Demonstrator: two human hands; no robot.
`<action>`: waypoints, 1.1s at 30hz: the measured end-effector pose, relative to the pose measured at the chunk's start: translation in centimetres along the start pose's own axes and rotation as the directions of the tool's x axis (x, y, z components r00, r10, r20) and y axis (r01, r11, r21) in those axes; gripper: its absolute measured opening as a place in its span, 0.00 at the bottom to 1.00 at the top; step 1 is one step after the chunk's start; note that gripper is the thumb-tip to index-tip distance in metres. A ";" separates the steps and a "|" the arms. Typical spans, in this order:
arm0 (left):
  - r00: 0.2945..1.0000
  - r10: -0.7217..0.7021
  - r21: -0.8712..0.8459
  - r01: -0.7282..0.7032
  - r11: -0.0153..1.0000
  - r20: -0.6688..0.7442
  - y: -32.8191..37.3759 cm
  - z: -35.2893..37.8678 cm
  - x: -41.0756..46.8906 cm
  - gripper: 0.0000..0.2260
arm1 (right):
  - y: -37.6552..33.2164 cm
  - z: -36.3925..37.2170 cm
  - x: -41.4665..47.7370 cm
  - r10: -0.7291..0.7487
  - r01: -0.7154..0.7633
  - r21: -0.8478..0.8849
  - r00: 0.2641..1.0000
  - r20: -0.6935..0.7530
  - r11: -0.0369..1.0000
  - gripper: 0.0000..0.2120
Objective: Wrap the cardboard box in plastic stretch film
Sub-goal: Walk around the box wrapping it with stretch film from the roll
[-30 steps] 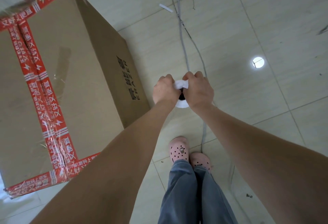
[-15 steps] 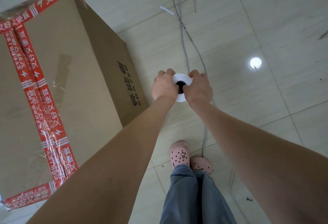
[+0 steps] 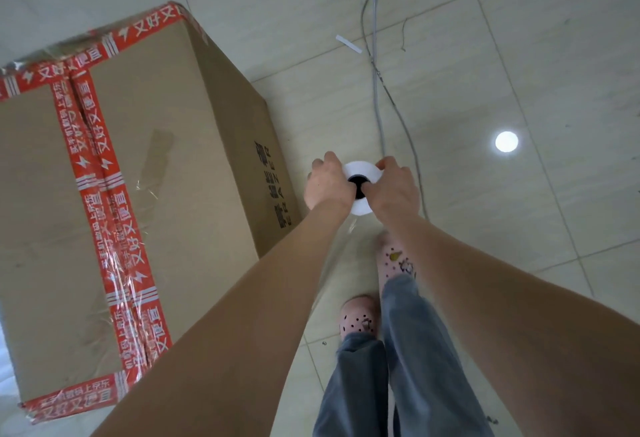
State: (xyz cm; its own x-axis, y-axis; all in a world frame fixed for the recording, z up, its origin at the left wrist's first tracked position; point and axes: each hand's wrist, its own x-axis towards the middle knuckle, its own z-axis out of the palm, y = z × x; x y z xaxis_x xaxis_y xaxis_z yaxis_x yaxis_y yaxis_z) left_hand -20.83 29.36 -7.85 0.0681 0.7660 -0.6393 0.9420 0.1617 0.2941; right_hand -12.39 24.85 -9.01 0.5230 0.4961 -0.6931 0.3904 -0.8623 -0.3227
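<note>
A large cardboard box sealed with red printed tape stands on the floor at the left, with clear film lying across its top. To the right of the box's near corner I hold a white roll of stretch film upright, seen end-on with its dark core. My left hand grips the roll's left side and my right hand grips its right side. A faint sheet of clear film runs from the roll down and back under my left forearm. The roll's lower part is hidden by my hands.
Grey cables run along the tiled floor from the top toward my hands. A small white strip lies beside them. A ceiling light's reflection shines on the tiles at the right. My feet in pink clogs stand below the roll.
I have stepped forward along the box's right side; the box has slid down and right in view. Both hands keep their grip on the roll, whose white end shows more.
</note>
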 end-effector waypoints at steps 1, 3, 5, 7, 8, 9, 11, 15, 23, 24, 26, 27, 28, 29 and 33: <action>0.999 0.046 0.055 -0.047 0.997 0.011 0.2 0.1 0.2 0.15 | -0.1 -0.1 0.3 -0.021 0.021 -0.018 1.000 0.002 1.000 0.18; 0.995 0.097 0.115 -0.100 0.988 0.033 0.5 -0.1 0.9 0.14 | -0.5 -0.4 0.7 -0.063 0.064 -0.032 0.998 0.007 0.997 0.17; 0.995 0.089 0.098 -0.092 0.991 0.038 0.7 -0.8 1.8 0.13 | -1.1 -0.7 1.2 -0.106 0.107 -0.069 0.994 0.017 0.992 0.16; 0.997 0.062 0.091 -0.066 0.994 0.045 0.9 -1.7 2.4 0.13 | -1.9 -1.2 1.8 -0.133 0.136 -0.142 0.991 0.029 0.980 0.16; 0.997 0.051 0.091 -0.055 0.994 0.051 1.0 -2.2 2.6 0.13 | -2.4 -1.5 2.0 -0.150 0.154 -0.181 0.988 0.032 0.971 0.15; 0.998 0.039 0.088 -0.043 0.995 0.047 1.1 -2.6 2.8 0.13 | -3.0 -1.7 2.3 -0.175 0.178 -0.213 0.984 0.034 0.961 0.15; 0.999 0.007 0.089 -0.010 0.996 0.033 1.4 -3.8 3.6 0.14 | -4.6 -2.0 3.0 -0.238 0.241 -0.259 0.970 0.044 0.935 0.14; 0.996 -0.093 0.063 0.093 0.994 -0.007 1.2 -5.7 5.7 0.15 | -8.4 -2.1 4.5 -0.376 0.388 -0.362 0.921 0.106 0.848 0.18; 0.998 -0.022 0.148 0.032 0.989 -0.066 0.8 -6.6 8.1 0.17 | -10.4 -0.8 5.1 -0.227 0.242 -0.165 0.968 0.105 0.956 0.19; 0.998 0.037 0.216 -0.027 0.976 -0.044 1.0 -6.4 8.3 0.18 | -9.9 -0.5 5.1 -0.131 0.142 -0.088 0.984 0.121 0.986 0.20; 0.985 0.170 0.361 -0.164 0.918 0.015 1.4 -5.8 8.4 0.16 | -9.2 -0.2 5.4 -0.063 0.066 -0.019 0.989 0.133 0.998 0.17; 0.976 0.217 0.408 -0.212 0.888 0.034 1.4 -5.7 8.5 0.14 | -9.1 -0.2 5.4 -0.077 0.081 -0.028 0.990 0.118 0.996 0.14; 0.970 0.240 0.431 -0.232 0.872 0.035 1.4 -5.8 8.6 0.12 | -9.2 -0.2 5.4 -0.109 0.115 -0.054 0.989 0.102 0.992 0.12; 0.970 0.240 0.432 -0.226 0.873 0.022 1.3 -6.1 8.9 0.11 | -9.6 -0.3 5.5 -0.152 0.161 -0.088 0.984 0.094 0.983 0.10; 0.995 0.065 0.249 -0.044 0.967 -0.078 0.7 -7.7 10.0 0.09 | -12.7 -1.2 6.1 -0.360 0.381 -0.255 0.924 0.127 0.889 0.12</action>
State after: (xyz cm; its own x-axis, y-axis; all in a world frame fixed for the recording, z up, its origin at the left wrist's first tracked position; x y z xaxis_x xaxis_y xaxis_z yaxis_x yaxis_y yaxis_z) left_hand -21.99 41.91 -8.51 0.1034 0.8211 -0.5614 0.9903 -0.0322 0.1353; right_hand -13.28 38.92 -8.36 0.2467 0.7562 -0.6060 0.7394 -0.5511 -0.3868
